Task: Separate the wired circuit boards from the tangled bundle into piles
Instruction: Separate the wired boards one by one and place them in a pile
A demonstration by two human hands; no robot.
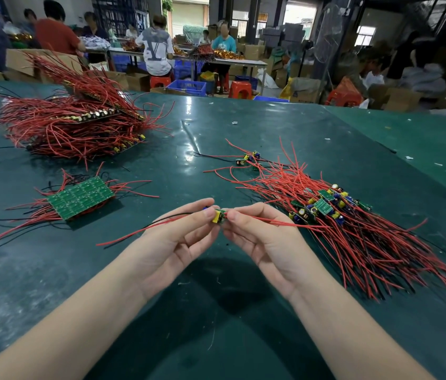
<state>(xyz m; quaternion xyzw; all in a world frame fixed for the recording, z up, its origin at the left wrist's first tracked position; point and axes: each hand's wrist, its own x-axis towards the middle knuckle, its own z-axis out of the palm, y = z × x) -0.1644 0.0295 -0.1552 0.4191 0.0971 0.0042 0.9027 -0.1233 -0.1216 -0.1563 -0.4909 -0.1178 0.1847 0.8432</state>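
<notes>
A small circuit board (218, 216) with a yellow part and red and black wires is pinched between my left hand (173, 239) and my right hand (261, 238), just above the green table (216, 283). Its wires trail out to the left and right. To the right lies a pile of separated wired boards (323, 205) with long red wires fanning toward me. A flat green panel of joined boards (80, 197) lies at the left, solder side up. A large tangled bundle (76, 122) of boards and red wires sits at the far left.
A few loose wired boards (249, 159) lie beyond the right pile. Small white scraps dot the far table. Past the table's far edge people sit at other benches among blue crates (187, 87), red stools and cardboard boxes.
</notes>
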